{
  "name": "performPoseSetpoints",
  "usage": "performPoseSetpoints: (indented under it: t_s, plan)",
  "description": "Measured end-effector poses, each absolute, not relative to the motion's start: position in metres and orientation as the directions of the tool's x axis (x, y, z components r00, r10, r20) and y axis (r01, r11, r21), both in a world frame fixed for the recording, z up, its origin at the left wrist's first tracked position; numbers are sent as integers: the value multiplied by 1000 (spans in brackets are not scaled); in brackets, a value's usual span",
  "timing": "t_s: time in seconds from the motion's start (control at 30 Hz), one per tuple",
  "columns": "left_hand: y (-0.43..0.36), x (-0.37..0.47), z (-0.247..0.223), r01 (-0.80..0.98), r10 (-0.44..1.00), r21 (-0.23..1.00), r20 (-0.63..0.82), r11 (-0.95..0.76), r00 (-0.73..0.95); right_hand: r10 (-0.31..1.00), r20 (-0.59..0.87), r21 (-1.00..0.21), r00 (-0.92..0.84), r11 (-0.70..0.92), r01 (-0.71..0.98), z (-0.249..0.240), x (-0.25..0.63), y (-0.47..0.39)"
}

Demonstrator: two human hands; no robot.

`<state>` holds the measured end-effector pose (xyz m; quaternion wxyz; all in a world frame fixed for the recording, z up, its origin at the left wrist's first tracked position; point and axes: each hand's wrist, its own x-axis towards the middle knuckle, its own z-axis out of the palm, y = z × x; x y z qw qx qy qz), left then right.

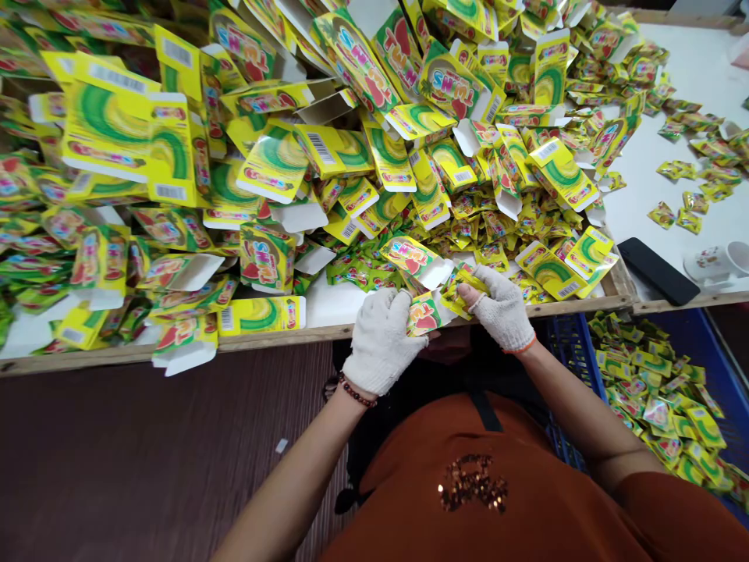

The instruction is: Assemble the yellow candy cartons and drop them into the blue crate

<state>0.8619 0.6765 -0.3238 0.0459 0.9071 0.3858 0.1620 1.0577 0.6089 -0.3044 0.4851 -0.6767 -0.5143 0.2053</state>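
Note:
My left hand (380,341), in a white knit glove, is closed on a small yellow-green carton (424,314) with watermelon artwork, held at the table's front edge. The carton's white flap points toward my right hand (504,311). That hand, gloved with bare fingertips showing, pinches a small yellow candy packet (460,290) at the carton's open end. Whether the packet is partly inside, I cannot tell. Just beyond my hands lies another carton (413,257) with its white flap out. Green packets (363,267) lie to its left.
Heaped cartons (328,148) and packets cover the wood-edged table (328,334). At right are a black phone (658,271), a white mug (718,262) and scattered packets (696,201). Below, a blue crate (696,332) holds many filled-looking cartons (667,390).

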Motion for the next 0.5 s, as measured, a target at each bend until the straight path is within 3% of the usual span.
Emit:
performPoseSetpoints:
  t_s: [0.1, 0.3, 0.5]
  plan:
    - [678, 863, -321, 673, 703, 207, 268, -710, 659, 882, 230, -874, 411, 1, 486, -302, 1061, 606]
    - [681, 862, -320, 571, 642, 294, 332, -767, 691, 992, -60, -899, 114, -103, 425, -297, 1076, 607]
    - [679, 862, -321, 533, 652, 389, 318, -752, 688, 994, -90, -835, -67, -39, 548, -283, 1086, 612]
